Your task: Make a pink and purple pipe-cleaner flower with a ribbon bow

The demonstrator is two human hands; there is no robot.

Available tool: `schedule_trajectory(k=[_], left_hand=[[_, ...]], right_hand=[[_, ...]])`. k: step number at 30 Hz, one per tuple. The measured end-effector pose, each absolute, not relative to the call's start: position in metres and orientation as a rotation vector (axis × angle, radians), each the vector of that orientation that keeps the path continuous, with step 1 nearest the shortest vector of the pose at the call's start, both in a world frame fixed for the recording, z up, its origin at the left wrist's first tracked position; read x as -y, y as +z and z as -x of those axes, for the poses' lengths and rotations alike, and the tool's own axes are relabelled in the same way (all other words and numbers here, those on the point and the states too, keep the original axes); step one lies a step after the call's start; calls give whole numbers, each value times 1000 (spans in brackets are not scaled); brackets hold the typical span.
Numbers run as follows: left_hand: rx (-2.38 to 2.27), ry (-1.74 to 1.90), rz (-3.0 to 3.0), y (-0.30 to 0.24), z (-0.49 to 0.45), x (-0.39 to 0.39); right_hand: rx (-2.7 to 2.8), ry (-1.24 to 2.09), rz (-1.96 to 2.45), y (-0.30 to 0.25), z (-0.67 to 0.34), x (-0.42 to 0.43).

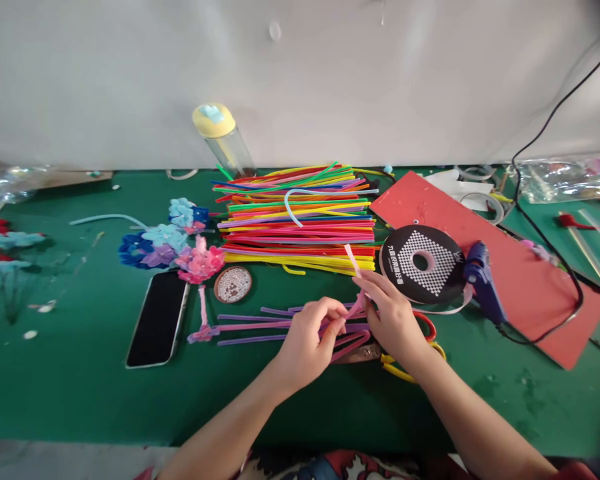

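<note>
My left hand (307, 340) and my right hand (390, 313) meet over the green table (80, 387), both pinching a pink pipe cleaner (354, 263) whose free end sticks up between them. Its lower part bends under my fingers. Beneath my hands lie a few purple and pink pipe cleaners (250, 327) and yellow-handled scissors (410, 370). A big pile of coloured pipe cleaners (300, 220) lies just beyond.
A phone (157, 319) lies left of my hands, with finished pipe-cleaner flowers (170, 247) and a small round tin (233, 285) above it. To the right are a black ribbon spool (423, 263), a blue glue gun (485, 287) on a red mat (530, 287), and a black cable (545, 133).
</note>
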State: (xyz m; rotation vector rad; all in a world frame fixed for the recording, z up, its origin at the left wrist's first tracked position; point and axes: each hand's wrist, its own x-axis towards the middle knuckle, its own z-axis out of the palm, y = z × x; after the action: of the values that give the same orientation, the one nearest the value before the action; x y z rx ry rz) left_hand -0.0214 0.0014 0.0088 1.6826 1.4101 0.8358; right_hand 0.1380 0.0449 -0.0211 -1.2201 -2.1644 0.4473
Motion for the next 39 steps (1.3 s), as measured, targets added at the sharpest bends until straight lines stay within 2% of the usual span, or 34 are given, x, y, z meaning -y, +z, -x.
schedule_trajectory(k=[6, 10, 15, 20, 29, 39], left_hand=[[-1368, 812, -1412, 11, 26, -4], [-1600, 765, -1761, 4, 28, -5], [-1558, 821, -1944, 1, 25, -4], [-1553, 796, -1599, 8, 27, -5], [-1176, 711, -971, 10, 26, -5], [-894, 664, -710, 12, 27, -6]], right_hand=[[2174, 209, 1200, -15, -142, -48], [2262, 262, 1221, -11, -138, -44], [2360, 338, 1172, -11, -131, -37], [2275, 293, 1032, -10, -137, -40], [2238, 85, 889, -9, -144, -40], [2363, 1, 850, -7, -145, -40]])
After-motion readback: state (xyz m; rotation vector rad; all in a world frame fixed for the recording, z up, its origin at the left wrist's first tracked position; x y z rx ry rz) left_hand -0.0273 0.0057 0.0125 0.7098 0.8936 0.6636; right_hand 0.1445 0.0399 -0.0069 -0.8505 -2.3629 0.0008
